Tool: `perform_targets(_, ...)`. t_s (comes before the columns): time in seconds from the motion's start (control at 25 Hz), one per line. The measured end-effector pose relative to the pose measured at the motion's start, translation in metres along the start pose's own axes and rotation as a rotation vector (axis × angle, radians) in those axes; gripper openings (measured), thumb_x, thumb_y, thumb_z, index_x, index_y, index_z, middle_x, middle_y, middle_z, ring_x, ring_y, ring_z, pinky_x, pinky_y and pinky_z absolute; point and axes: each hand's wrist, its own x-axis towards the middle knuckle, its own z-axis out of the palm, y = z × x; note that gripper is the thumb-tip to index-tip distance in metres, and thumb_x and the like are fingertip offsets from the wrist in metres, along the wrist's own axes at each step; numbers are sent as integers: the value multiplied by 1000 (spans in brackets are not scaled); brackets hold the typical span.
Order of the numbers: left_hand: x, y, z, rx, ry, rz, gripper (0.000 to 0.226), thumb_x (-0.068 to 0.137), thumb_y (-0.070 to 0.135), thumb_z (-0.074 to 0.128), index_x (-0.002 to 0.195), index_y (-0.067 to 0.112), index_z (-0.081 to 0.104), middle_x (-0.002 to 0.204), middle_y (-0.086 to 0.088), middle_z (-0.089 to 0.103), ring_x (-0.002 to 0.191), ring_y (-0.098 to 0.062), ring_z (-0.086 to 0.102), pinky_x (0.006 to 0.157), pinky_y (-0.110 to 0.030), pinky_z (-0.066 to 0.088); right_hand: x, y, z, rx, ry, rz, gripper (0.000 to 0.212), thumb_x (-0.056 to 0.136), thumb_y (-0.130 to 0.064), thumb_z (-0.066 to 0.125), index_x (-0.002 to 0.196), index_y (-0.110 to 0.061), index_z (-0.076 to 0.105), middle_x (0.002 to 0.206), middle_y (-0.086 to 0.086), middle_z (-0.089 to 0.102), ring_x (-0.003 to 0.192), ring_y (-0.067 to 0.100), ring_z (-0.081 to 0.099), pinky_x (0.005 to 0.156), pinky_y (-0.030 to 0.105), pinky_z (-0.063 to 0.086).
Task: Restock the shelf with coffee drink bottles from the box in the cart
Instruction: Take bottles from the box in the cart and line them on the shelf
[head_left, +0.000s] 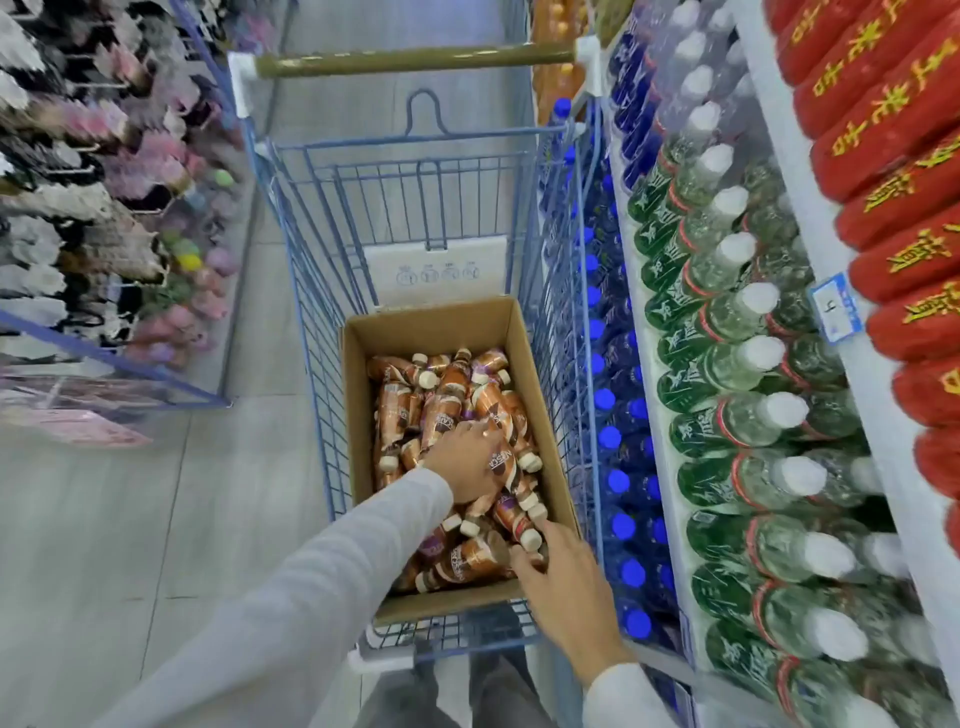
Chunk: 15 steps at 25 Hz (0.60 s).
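An open cardboard box (358, 415) sits in the blue wire cart (311, 249). Several brown coffee drink bottles (441, 410) with cream caps lie jumbled inside it. My left hand (462, 462) reaches into the middle of the box, its fingers curled round one bottle (511, 460) that lies on the heap. At the near right corner of the box my right hand (566, 587) lies on the heap, fingers spread and touching the bottles there, the thumb beside a large bottle (467, 558). Both sleeves are light grey.
The shelf on the right carries rows of green-labelled clear bottles (727, 364), blue-capped bottles (605, 400) lower down and red packs (893, 171) above, with a price tag (836, 317). The cart's handle (415, 60) is at the far end. Hanging goods (88, 208) line the left.
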Motion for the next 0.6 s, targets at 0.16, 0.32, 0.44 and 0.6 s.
perform_targets(0.16, 53, 2, 21, 315, -163, 112, 75, 90, 22, 67, 155, 27, 30, 162, -12, 25, 152, -35, 16, 123, -52, 20, 33, 17, 2, 1, -66, 28, 44, 97, -49, 49, 137, -31, 47, 136, -13, 52, 125, 10, 47, 96, 29, 44)
perform_targets(0.32, 70, -2, 48, 402, -89, 85, 75, 91, 23, 67, 154, 25, 28, 162, -13, 23, 151, -33, 18, 121, -51, 22, 55, 26, 3, 16, -87, 1, 46, 97, -49, 46, 141, -34, 46, 141, -17, 50, 129, 8, 46, 101, 31, 44)
perform_targets(0.44, 60, -4, 57, 269, -105, -66, 70, 86, 42, 65, 148, 18, 40, 157, -13, 27, 146, -34, 25, 118, -50, 28, 62, 28, 0, -14, -109, -5, 45, 98, -48, 46, 140, -34, 47, 141, -17, 50, 128, 10, 46, 101, 33, 45)
perform_targets(0.6, -4, -5, 65, -521, -48, -433, 75, 73, 59, 73, 135, 21, 52, 136, -1, 52, 122, -25, 56, 105, -42, 47, 67, 19, -6, -25, -129, -17, 46, 98, -47, 47, 141, -31, 48, 143, -14, 50, 128, 11, 48, 101, 31, 44)
